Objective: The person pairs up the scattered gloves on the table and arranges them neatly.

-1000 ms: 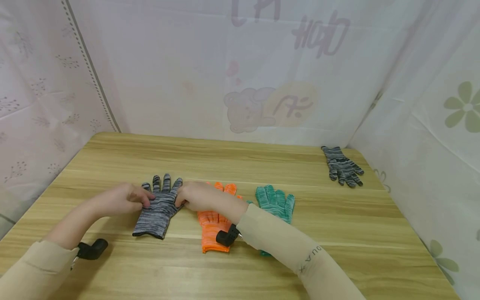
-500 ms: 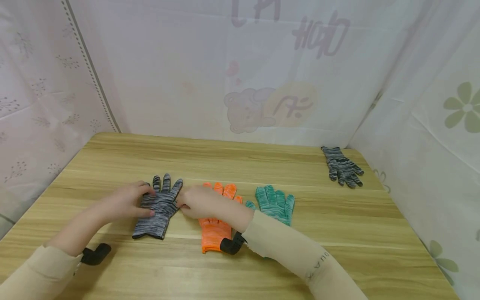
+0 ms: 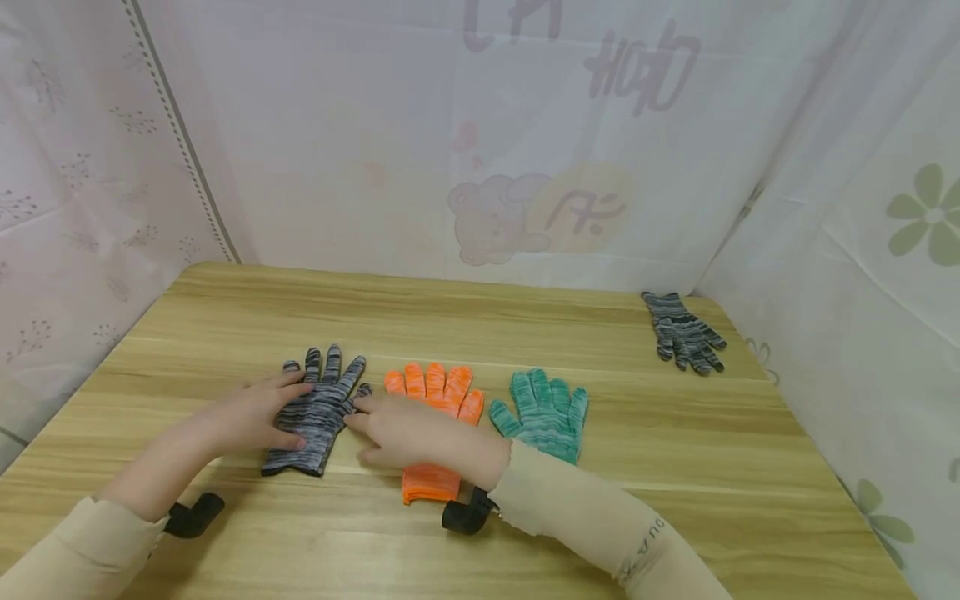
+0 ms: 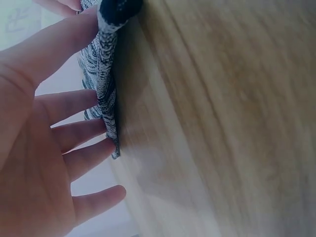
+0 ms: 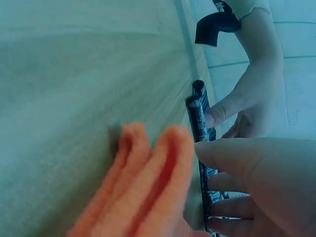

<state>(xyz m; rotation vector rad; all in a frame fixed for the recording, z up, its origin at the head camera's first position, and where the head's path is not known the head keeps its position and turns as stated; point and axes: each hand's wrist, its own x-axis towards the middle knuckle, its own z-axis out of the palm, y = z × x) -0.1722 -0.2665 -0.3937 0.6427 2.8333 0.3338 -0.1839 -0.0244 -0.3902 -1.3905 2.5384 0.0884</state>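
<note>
a streaky grey and black glove [image 3: 322, 417] with dark-edged cuff [image 3: 292, 469] lies flat, touched by loosely spread hands [image 3: 255, 414] [image 3: 405, 427].

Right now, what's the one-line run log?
left hand: on gray glove; right hand: at its thumb; orange glove, green glove: right of it; second gray glove: near back right corner

We find a curtained-off work area; whether in a home or a studio, we cannot establish. We note a wood-grain counter [image 3: 525, 325] bounded by a pale rear cloth [image 3: 337, 125] printed with a bear [image 3: 491, 221] and lettering [image 3: 645, 67], a left cloth [image 3: 67, 267] with sprigs [image 3: 135, 122], and a right cloth [image 3: 832, 333] with green flowers [image 3: 928, 182].
</note>
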